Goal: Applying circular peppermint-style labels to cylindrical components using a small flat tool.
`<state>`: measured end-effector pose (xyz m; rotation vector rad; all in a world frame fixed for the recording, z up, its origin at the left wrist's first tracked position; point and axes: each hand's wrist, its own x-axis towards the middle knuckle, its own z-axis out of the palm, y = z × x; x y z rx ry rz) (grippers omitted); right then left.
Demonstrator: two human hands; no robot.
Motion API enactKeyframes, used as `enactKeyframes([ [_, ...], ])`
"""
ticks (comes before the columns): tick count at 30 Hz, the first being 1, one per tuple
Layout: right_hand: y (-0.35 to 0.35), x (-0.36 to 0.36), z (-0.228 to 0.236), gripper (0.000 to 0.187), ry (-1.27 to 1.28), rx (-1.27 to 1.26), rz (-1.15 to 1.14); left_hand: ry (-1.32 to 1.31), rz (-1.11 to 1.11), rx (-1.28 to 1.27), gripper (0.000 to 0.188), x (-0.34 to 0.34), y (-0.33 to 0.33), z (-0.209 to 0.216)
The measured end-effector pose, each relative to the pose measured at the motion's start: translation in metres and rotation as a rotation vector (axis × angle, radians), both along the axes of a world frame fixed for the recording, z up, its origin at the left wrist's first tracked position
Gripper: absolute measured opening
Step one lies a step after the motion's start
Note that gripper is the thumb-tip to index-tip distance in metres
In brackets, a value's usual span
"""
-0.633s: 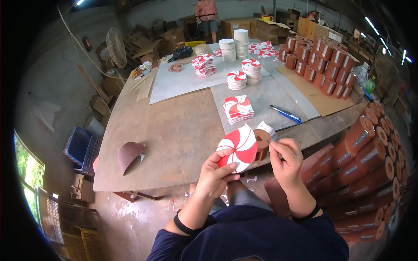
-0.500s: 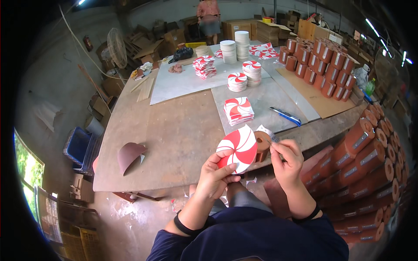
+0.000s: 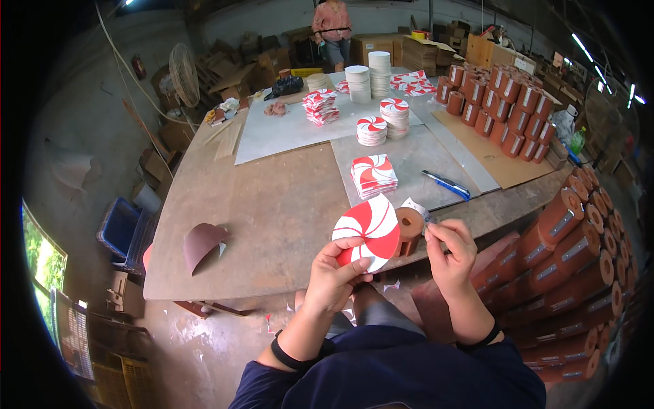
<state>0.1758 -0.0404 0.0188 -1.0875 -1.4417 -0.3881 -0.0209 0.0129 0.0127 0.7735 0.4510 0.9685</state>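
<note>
My left hand grips a round disc with a red and white swirl, thumb on its face. My right hand is raised beside it, thumb and forefinger pinched together. What lies between those fingertips is too small to make out. Close by them is a crumpled white and bluish scrap; whether the fingers hold it I cannot tell. Between the disc and my right hand stands a brown cylinder with a hole in its top. Beyond the disc sits a stack of square swirl-printed sheets.
A blue utility knife lies right of the sheets. Swirl-topped disc stacks and white disc stacks stand farther back. Brown cylinders crowd the table's right; more are piled beside me. A curved brown piece lies left. A person stands behind the table.
The disc in my left hand has shifted slightly left and turned a little. My right hand's pinch has moved slightly. The person at the back now stands more upright.
</note>
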Motion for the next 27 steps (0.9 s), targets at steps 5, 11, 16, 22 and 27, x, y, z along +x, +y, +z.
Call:
enactKeyframes([
  [5, 0.001, 0.000, -0.002, 0.021, 0.049, 0.016, -0.044, -0.146, -0.074, -0.113, 0.025, -0.004, 0.007, -0.003],
  [11, 0.004, -0.007, 0.013, 0.028, -0.095, 0.081, -0.070, -0.318, -0.157, -0.246, 0.026, 0.001, 0.014, -0.001],
  [16, 0.002, -0.023, 0.015, 0.028, -0.305, 0.140, -0.080, -0.328, -0.180, -0.358, 0.029, 0.003, 0.008, -0.001],
  [22, -0.003, -0.030, 0.019, 0.022, -0.366, 0.150, -0.086, -0.348, -0.180, -0.353, 0.029, 0.003, 0.005, -0.004],
  [27, -0.002, -0.026, 0.020, 0.020, -0.390, 0.154, -0.044, -0.347, -0.133, -0.360, 0.028, 0.004, 0.004, -0.002],
])
